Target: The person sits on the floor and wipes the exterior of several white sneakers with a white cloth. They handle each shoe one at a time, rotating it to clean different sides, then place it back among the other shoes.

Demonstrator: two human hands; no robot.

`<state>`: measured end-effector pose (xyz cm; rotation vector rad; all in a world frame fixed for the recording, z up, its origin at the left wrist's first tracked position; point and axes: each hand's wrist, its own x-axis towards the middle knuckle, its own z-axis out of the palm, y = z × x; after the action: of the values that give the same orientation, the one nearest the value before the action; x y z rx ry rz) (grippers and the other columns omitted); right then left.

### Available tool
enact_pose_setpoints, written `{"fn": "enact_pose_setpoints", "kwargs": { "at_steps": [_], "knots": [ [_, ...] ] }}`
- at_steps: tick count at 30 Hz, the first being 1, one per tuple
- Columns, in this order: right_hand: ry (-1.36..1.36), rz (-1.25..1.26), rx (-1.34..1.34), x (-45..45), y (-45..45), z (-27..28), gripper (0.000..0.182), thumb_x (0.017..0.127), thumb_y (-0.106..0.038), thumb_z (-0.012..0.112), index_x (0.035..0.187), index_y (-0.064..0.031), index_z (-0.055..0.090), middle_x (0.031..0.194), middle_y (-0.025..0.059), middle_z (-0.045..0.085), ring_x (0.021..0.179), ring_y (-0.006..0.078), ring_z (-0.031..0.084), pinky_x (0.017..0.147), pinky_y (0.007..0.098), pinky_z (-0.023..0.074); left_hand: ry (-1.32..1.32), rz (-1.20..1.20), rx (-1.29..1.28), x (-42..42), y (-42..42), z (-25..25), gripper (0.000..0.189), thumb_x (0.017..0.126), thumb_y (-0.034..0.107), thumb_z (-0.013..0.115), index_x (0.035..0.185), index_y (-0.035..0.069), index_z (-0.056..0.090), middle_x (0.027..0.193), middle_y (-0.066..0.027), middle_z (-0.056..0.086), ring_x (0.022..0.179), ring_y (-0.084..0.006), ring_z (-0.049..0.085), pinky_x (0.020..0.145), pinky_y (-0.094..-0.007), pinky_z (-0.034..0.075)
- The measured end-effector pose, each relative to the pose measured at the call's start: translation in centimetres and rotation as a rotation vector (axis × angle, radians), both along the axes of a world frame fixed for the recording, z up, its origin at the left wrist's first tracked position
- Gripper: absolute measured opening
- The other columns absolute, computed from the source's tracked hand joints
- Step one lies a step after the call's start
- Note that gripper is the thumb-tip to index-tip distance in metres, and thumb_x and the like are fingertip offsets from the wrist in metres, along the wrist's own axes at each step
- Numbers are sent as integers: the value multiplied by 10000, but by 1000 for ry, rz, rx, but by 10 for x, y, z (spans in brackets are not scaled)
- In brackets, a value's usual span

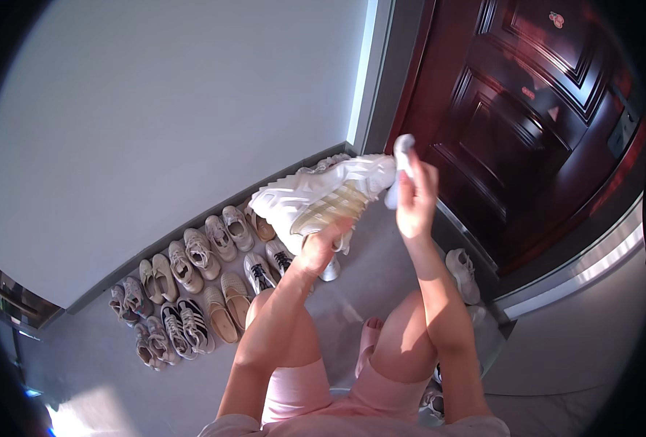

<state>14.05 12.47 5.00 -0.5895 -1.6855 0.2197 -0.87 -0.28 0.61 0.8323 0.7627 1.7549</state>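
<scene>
My left hand (pixel 323 246) grips a chunky white sneaker (pixel 323 191) near its opening, with the shoe turned on its side and its thick sole facing up and away from me. Beyond the toe or heel end, which I cannot tell apart, my right hand (pixel 418 199) pinches a white, blurred item (pixel 403 150), perhaps a cloth or wipe. That item is beside the sneaker's right end; whether they touch is unclear. Below the held shoe, part of another white shoe (pixel 331 270) shows on the grey floor.
Two rows of shoes, among them woven slip-ons (pixel 222 314) and black striped sneakers (pixel 194 325), line the white wall (pixel 181 109) to the left. A dark red panelled door (pixel 497 136) stands at right. Near it sits a white sneaker (pixel 463 276). My pink slipper (pixel 365 349) rests on the floor.
</scene>
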Motion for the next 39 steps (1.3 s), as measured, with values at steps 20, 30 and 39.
{"fn": "enact_pose_setpoints", "kwargs": {
  "at_steps": [20, 30, 39],
  "knots": [
    [-101, 335, -57, -54, -102, 13, 434, 888, 82, 590, 1304, -40, 557, 984, 134, 563, 845, 267, 599, 739, 347, 503, 914, 322, 150, 1, 22, -62, 593, 963, 215, 568, 1482, 60, 326, 1470, -150, 408, 1376, -296, 366, 1158, -431, 255],
    [-57, 530, 9, -37, -105, 26, 244, 896, 3, 557, 1132, -3, 616, 1046, 136, 586, 987, 261, 590, 840, 365, 475, 535, 64, 31, -1, 11, -24, 587, 906, 141, 604, 1441, 32, 389, 1393, -145, 498, 1297, -283, 469, 1101, -406, 350],
    [14, -31, 191, -8, -5, 18, 443, 891, 95, 558, 1305, -58, 601, 1103, 136, 519, 980, 263, 568, 854, 334, 480, -436, -86, 82, 6, -5, 22, 506, 940, 291, 590, 1358, 26, 480, 1285, -112, 593, 1178, -263, 573, 1007, -409, 454]
  ]
}}
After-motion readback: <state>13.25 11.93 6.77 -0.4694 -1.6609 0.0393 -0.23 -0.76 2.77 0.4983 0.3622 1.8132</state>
